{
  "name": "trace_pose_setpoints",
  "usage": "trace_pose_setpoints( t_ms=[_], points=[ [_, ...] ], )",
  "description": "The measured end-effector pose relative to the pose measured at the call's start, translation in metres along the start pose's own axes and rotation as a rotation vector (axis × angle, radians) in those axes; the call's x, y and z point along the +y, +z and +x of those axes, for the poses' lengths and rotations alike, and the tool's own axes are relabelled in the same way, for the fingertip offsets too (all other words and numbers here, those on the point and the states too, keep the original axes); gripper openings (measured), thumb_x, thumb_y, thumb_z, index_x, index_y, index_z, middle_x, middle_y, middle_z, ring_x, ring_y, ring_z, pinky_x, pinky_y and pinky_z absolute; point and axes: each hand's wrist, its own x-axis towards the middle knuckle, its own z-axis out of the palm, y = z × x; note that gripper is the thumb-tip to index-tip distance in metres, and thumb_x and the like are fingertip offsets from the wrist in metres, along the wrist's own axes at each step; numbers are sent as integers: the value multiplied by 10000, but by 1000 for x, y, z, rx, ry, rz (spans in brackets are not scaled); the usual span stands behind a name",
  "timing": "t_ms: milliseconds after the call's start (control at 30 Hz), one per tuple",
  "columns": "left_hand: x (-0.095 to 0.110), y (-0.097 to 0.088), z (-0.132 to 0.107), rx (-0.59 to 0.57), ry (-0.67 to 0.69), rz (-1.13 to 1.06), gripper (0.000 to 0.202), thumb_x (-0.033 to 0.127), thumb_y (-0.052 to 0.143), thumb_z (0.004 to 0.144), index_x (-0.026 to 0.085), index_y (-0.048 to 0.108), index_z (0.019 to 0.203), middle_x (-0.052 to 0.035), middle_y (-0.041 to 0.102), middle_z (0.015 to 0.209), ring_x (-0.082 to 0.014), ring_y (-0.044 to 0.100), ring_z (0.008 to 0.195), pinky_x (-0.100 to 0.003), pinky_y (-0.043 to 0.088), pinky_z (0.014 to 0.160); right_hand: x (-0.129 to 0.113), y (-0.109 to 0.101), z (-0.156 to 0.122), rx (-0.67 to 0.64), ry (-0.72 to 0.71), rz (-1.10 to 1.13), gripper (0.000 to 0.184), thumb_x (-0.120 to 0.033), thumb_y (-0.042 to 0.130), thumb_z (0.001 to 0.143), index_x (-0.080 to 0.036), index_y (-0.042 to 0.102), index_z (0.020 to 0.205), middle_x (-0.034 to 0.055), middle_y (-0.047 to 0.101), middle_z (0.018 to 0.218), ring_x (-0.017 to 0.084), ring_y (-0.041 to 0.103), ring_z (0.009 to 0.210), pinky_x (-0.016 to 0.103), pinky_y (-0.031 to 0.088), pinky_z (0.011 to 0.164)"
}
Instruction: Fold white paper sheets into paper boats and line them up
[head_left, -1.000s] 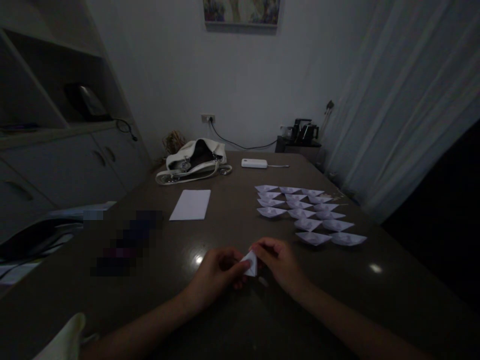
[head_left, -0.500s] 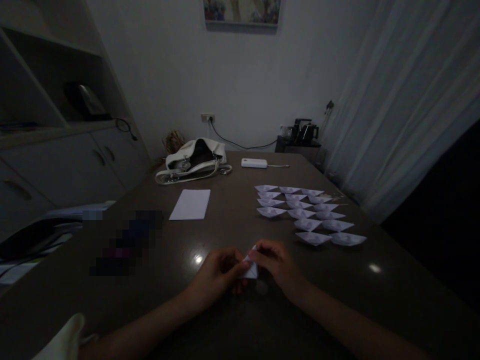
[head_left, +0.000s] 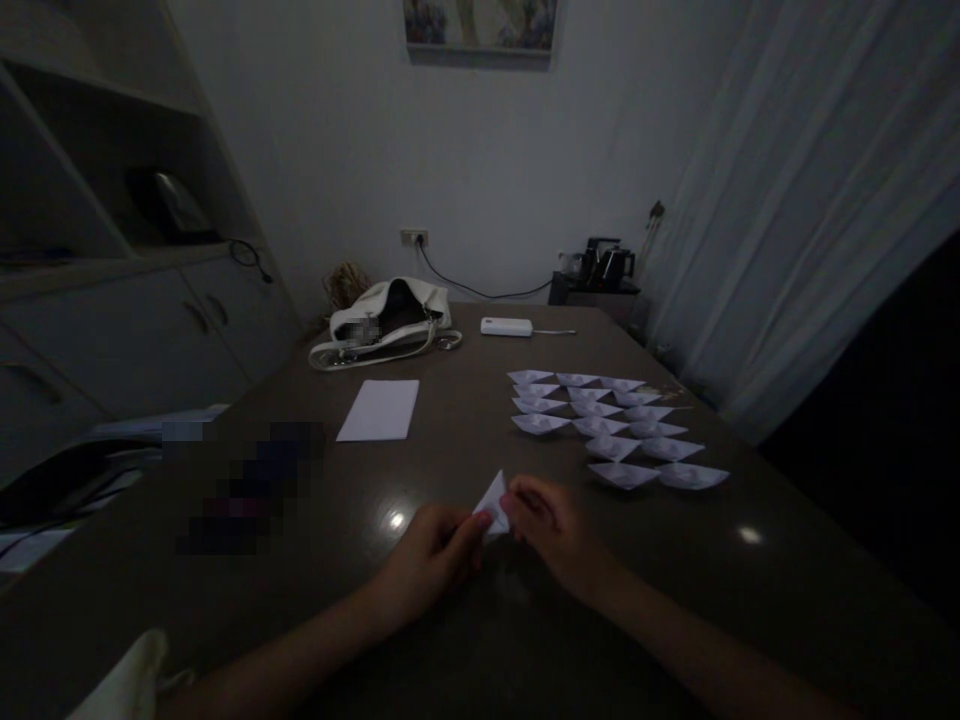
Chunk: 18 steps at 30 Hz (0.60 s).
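Note:
A small folded white paper piece point(head_left: 493, 494) is pinched between both my hands just above the dark table point(head_left: 465, 440). My left hand point(head_left: 431, 562) grips its lower left edge with closed fingers. From the right, my right hand point(head_left: 549, 528) pinches the same piece. Several finished white paper boats point(head_left: 611, 428) lie in rows on the table to the right and beyond my hands. A flat white sheet of paper point(head_left: 379, 409) lies further back on the left.
A white handbag point(head_left: 390, 322) and a white phone-like device with cable point(head_left: 507, 326) sit at the table's far end. Cabinets and shelves point(head_left: 127, 300) stand at the left, a curtain point(head_left: 810, 200) at the right. The room is dim.
The folded paper has been turned and lifted slightly, its point now sticking up to the left between my fingers. Both hands stayed close together.

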Motion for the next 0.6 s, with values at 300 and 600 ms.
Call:
trace_pose_setpoints(
  t_ms=[300, 600],
  points=[
    [-2, -5, 3, -49, -7, -214, 599, 661, 401, 826, 135, 602, 622, 22, 477, 473, -103, 414, 428, -204, 288, 419, -4, -1, -4, -221, 83, 112, 377, -488, 515, 869, -168, 547, 670, -30, 483, 584, 99, 441, 533, 211, 325, 498],
    [3, -5, -4, -44, 83, -215, 611, 674, 398, 843, 137, 587, 621, 32, 465, 504, -85, 371, 447, -196, 278, 425, -7, 0, -7, -293, 66, 224, 382, -498, 571, 840, -167, 533, 655, -26, 491, 597, 98, 449, 553, 218, 334, 532]
  ],
)
